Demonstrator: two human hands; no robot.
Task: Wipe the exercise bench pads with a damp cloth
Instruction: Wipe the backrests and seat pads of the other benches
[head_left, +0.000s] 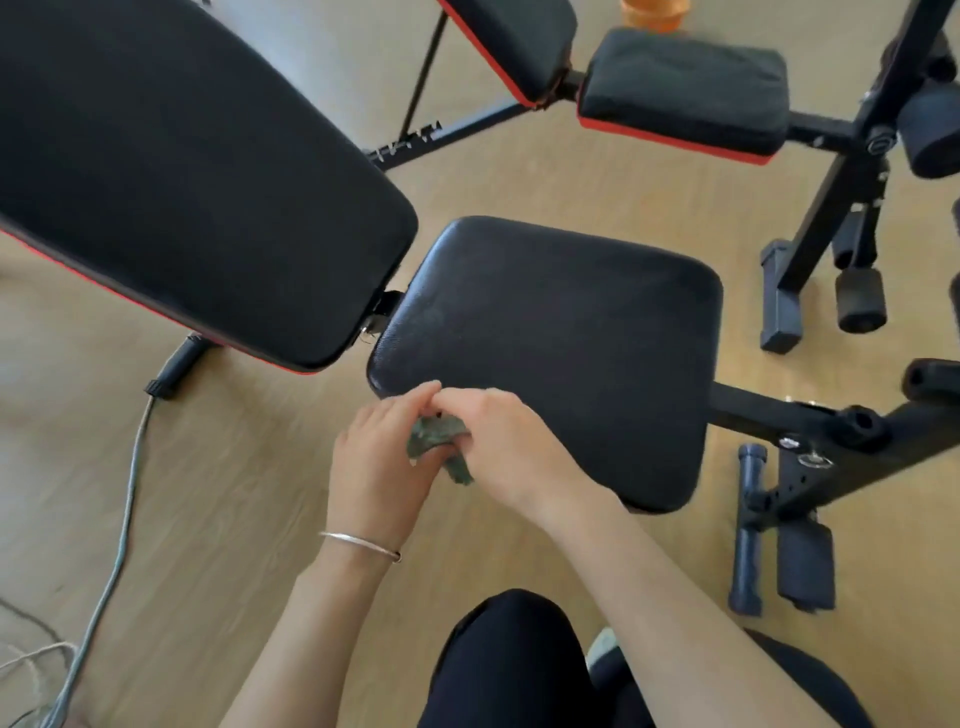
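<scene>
A black seat pad (561, 332) lies in the middle of the view, with faint streaks on its surface. The long black back pad (182, 171) with red trim slopes up to the left of it. At the seat pad's near left corner both hands hold a small crumpled grey-green cloth (436, 441). My left hand (379, 462), with a silver bracelet on its wrist, grips the cloth from the left. From the right, my right hand (504, 447) curls its fingers over the cloth. Most of the cloth is hidden between the hands.
A second bench with black and red pads (680, 93) stands at the back right, with its frame (831, 208) and foam rollers. Black frame tubes (789, 519) lie on the wooden floor at right. A grey cable (124, 509) runs along the left floor. My dark-clothed knee (509, 660) is below.
</scene>
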